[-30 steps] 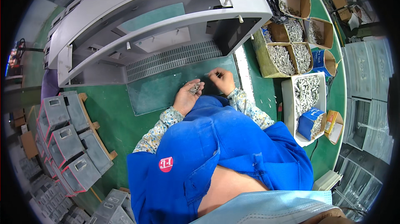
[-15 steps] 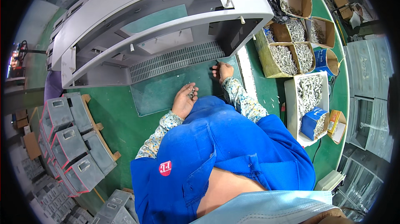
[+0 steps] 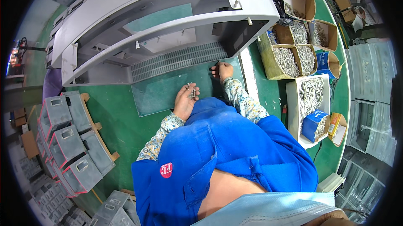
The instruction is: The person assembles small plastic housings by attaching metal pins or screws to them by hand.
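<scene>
Head camera view: a worker's left grip (image 3: 185,101), palm turned inward and fingers half curled, cradles a cluster of small metal pieces (image 3: 192,94). Its forearm, in a patterned sleeve (image 3: 160,133), angles up from the lower left. Ahead and to the right, the right grip (image 3: 225,71) is bent leftward, its fingers folded inward beside the near edge of a large grey housing (image 3: 197,19); whether it pinches anything, or touches that edge, cannot be told. The housing spans the green surface (image 3: 113,112) beyond both grips. Right of the right grip stand a divided box (image 3: 265,60) and a white bin (image 3: 294,110), both loaded with similar pieces.
</scene>
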Demonstrator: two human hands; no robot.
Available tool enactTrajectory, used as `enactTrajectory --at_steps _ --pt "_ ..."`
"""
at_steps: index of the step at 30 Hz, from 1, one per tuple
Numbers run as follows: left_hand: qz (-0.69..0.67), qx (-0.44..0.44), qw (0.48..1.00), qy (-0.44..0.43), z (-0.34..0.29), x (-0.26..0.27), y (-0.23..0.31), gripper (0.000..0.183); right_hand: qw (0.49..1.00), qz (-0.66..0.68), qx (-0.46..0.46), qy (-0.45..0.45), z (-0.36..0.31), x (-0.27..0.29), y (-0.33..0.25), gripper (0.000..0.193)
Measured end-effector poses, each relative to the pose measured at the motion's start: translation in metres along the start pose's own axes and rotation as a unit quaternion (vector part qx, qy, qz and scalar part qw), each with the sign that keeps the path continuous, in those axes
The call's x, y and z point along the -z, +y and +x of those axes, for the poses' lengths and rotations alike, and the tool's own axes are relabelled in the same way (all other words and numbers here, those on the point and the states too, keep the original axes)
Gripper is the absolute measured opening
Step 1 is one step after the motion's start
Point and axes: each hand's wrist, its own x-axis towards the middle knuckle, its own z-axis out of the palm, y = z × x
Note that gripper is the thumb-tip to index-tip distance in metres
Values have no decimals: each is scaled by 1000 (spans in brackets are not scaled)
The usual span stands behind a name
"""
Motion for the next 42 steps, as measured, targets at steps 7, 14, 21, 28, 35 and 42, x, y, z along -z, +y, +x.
enactTrajectory --at_steps 7,14,21,28,35,42 --pt "-7 -19 1000 -14 -7 -3 5 20 983 -144 99 55 -15 7 -8 17" --pt "29 -17 999 -13 -15 -3 7 19 978 -143 145 48 -5 7 0 14" --pt "72 34 996 -39 -28 12 17 19 972 -175 152 34 -2 14 3 18" --pt "224 80 959 -154 -21 50 50 21 754 -362 466 -289 -116 -40 -3 18" --pt "333 104 920 -181 -36 101 106 22 743 -416 458 -256 -142 -96 33 10" --pt "170 136 968 -122 -51 168 154 25 843 -407 280 211 -63 -133 78 24"
